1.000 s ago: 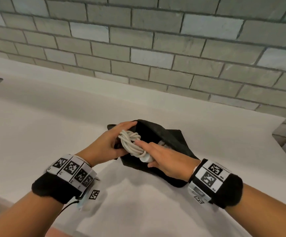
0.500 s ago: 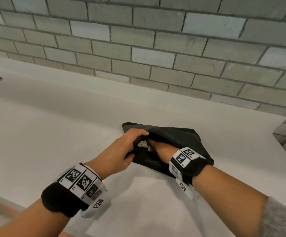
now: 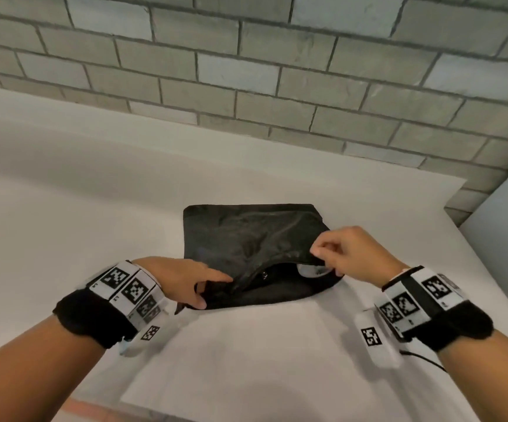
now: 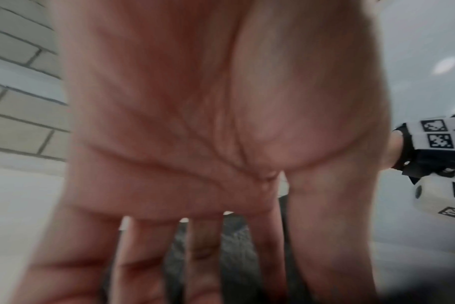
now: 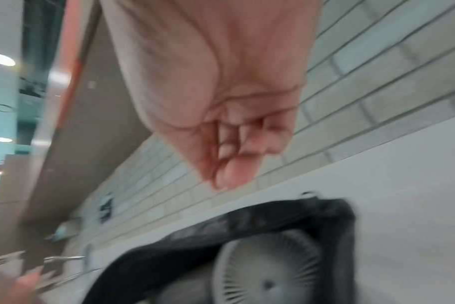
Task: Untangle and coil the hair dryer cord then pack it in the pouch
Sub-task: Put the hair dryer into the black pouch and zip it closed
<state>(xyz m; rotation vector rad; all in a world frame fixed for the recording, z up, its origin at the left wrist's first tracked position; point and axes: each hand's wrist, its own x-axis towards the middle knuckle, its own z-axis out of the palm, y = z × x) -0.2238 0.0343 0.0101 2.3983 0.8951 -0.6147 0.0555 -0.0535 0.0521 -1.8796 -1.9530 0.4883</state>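
The black pouch [image 3: 255,248] lies flat on the white counter [image 3: 94,208], its mouth facing me. A white bit of the hair dryer [image 3: 310,271] shows in that mouth. The right wrist view shows its round rear grille [image 5: 268,277] inside the pouch [image 5: 333,226]. The cord is hidden. My left hand [image 3: 215,292] holds the pouch's near left edge between thumb and straight fingers [image 4: 140,257]. My right hand [image 3: 318,251] hovers at the mouth's right end. Its fingers are curled against the thumb [image 5: 231,172], with nothing seen between them.
A grey brick-tiled wall [image 3: 277,86] rises behind the counter. A pale panel [image 3: 505,214] closes off the right side. The counter's front edge runs just below my forearms.
The white cord coil, held at the pouch mouth a second ago, is now out of sight inside. My right hand has come out of the pouch and moved right. The pouch lies flatter.
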